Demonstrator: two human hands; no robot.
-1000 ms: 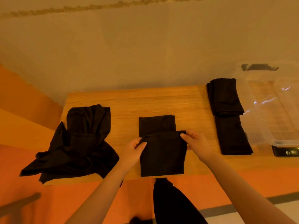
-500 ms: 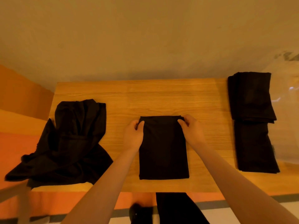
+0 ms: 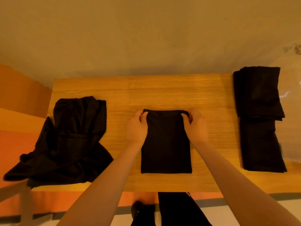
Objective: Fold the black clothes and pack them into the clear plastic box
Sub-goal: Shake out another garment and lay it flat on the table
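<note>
I see a folded black cloth (image 3: 165, 144) lying flat in the middle of the wooden table (image 3: 162, 92). It makes a neat rectangle, with its long sides running away from me. My left hand (image 3: 136, 128) pinches the far left corner of it, thumb on top and fingers curled at the edge. My right hand (image 3: 195, 126) pinches the far right corner the same way. Both hands sit on the table beside the cloth

On the left side of the table there is a messy pile of black clothes (image 3: 65, 141). It is all crumpled, and part of it hangs over the left edge. It is well apart from the folded cloth

On the right side there are two folded black clothes (image 3: 259, 118) lying end to end, the far one a bit over the near one. Just beside them, at the right edge, I can see a bit of the clear plastic box (image 3: 290, 98). It is blurry and mostly cut off, so I cannot tell what is inside
</note>
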